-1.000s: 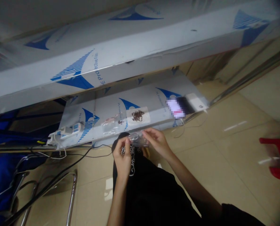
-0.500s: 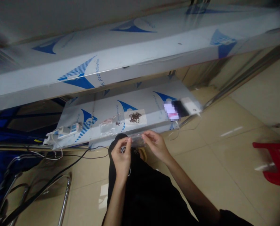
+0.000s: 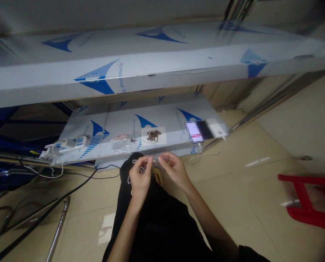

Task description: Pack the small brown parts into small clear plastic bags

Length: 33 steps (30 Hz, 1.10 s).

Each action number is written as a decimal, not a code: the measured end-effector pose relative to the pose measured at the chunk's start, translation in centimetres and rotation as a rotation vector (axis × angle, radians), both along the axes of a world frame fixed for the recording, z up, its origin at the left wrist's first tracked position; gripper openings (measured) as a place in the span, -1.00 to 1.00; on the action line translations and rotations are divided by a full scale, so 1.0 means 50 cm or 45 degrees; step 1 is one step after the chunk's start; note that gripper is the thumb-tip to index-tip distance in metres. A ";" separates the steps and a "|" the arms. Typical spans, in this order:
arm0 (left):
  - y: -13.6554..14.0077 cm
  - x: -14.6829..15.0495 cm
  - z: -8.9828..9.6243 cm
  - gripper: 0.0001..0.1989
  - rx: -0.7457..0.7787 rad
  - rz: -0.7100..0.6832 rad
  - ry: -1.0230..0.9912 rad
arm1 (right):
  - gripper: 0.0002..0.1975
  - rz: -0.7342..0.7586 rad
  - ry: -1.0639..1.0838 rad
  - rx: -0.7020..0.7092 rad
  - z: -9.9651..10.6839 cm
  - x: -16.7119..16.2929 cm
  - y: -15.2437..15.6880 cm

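Over my knees, a small clear plastic bag [image 3: 158, 163] is stretched between my two hands. My left hand [image 3: 140, 178] pinches its left edge with thumb and forefinger. The right edge is pinched by my right hand [image 3: 175, 170]. Whether anything is inside the bag cannot be seen. Just beyond the hands, a pile of small dark brown pieces [image 3: 153, 136] lies on a white square sheet [image 3: 162, 139] on the low shelf [image 3: 113, 120]. Left of it lie more clear plastic bags [image 3: 121, 145], with a few small dark bits beside them.
A phone with a blurred screen [image 3: 195, 131] and a white device [image 3: 215, 127] lie at the shelf's right. A white power strip [image 3: 80, 141] sits left. Above runs a film-covered table edge [image 3: 151, 69]. A black cable [image 3: 77, 193] crosses left; a red stool [image 3: 301, 196] stands right.
My hands have come closer together, my right hand moving left, and less of the bag shows between them. The view has shifted slightly.
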State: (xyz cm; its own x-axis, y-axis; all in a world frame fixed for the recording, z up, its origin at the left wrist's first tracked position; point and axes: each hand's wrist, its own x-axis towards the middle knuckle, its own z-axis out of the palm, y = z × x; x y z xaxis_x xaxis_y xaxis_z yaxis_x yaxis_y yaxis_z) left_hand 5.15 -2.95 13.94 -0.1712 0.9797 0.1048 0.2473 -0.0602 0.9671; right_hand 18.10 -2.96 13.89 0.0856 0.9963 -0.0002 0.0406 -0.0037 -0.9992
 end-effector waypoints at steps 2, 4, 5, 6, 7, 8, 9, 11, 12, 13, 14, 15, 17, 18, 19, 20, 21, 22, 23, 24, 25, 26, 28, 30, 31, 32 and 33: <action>-0.005 0.001 0.005 -0.80 -0.007 -0.018 -0.031 | -0.84 0.007 -0.005 0.013 0.003 -0.008 -0.003; -0.010 -0.002 0.011 -0.80 -0.016 -0.033 -0.037 | -0.85 0.015 -0.012 0.016 0.006 -0.016 -0.005; -0.013 -0.005 0.014 -0.80 -0.018 -0.039 -0.027 | -0.85 0.014 -0.015 0.014 0.008 -0.020 -0.007; -0.015 -0.010 0.016 -0.80 -0.016 -0.041 -0.011 | -0.85 0.011 -0.015 0.010 0.011 -0.025 -0.009; -0.017 -0.016 0.017 -0.80 -0.008 -0.035 0.013 | -0.85 0.008 -0.013 0.006 0.013 -0.030 -0.011; -0.020 -0.023 0.018 -0.81 0.007 -0.024 0.044 | -0.85 0.009 -0.013 0.003 0.016 -0.036 -0.014; -0.023 -0.030 0.018 -0.81 0.026 -0.009 0.079 | -0.86 0.013 -0.017 0.002 0.018 -0.043 -0.016; -0.029 -0.045 0.018 -0.81 0.062 0.032 0.132 | -0.86 0.027 -0.022 0.001 0.022 -0.059 -0.020; -0.032 -0.052 0.018 -0.82 0.070 0.051 0.143 | -0.86 0.032 -0.024 -0.001 0.023 -0.067 -0.022; -0.036 -0.059 0.018 -0.82 0.069 0.063 0.144 | -0.86 0.033 -0.025 -0.005 0.023 -0.076 -0.024; -0.039 -0.067 0.019 -0.83 0.059 0.073 0.134 | -0.86 0.035 -0.022 -0.013 0.022 -0.084 -0.025; -0.042 -0.075 0.019 -0.83 0.045 0.078 0.116 | -0.86 0.040 -0.014 -0.022 0.022 -0.092 -0.027; -0.047 -0.091 0.020 -0.83 0.019 0.086 0.059 | -0.84 0.087 0.027 -0.041 0.020 -0.104 -0.031; -0.049 -0.099 0.021 -0.84 0.013 0.095 0.026 | -0.83 0.138 0.064 -0.054 0.020 -0.108 -0.034; -0.051 -0.107 0.020 -0.84 0.012 0.101 -0.004 | -0.81 0.197 0.108 -0.066 0.020 -0.112 -0.038; -0.053 -0.115 0.020 -0.84 0.014 0.099 -0.029 | -0.78 0.252 0.150 -0.074 0.021 -0.116 -0.042; -0.055 -0.123 0.019 -0.84 0.018 0.086 -0.049 | -0.76 0.290 0.183 -0.076 0.022 -0.118 -0.046; -0.056 -0.130 0.017 -0.83 0.022 0.067 -0.065 | -0.75 0.307 0.204 -0.075 0.023 -0.121 -0.051; -0.058 -0.137 0.016 -0.83 0.021 0.042 -0.078 | -0.75 0.304 0.210 -0.071 0.024 -0.124 -0.055; -0.061 -0.144 0.015 -0.83 0.019 0.019 -0.088 | -0.75 0.284 0.203 -0.067 0.025 -0.126 -0.059; -0.063 -0.150 0.014 -0.83 0.017 0.002 -0.093 | -0.76 0.260 0.187 -0.066 0.026 -0.128 -0.063; -0.066 -0.155 0.013 -0.83 0.017 -0.008 -0.090 | -0.76 0.235 0.166 -0.064 0.027 -0.130 -0.066; -0.072 -0.165 0.011 -0.81 0.024 -0.015 -0.053 | -0.77 0.182 0.101 -0.040 0.030 -0.133 -0.071; -0.078 -0.174 0.011 -0.80 0.036 -0.018 0.003 | -0.80 0.131 0.020 0.009 0.035 -0.134 -0.074; -0.080 -0.178 0.011 -0.79 0.040 -0.013 0.029 | -0.81 0.107 -0.016 0.033 0.039 -0.134 -0.074; -0.082 -0.180 0.013 -0.79 0.045 -0.002 0.051 | -0.83 0.082 -0.044 0.049 0.042 -0.133 -0.075; -0.084 -0.182 0.015 -0.79 0.048 0.006 0.070 | -0.84 0.061 -0.060 0.054 0.045 -0.133 -0.075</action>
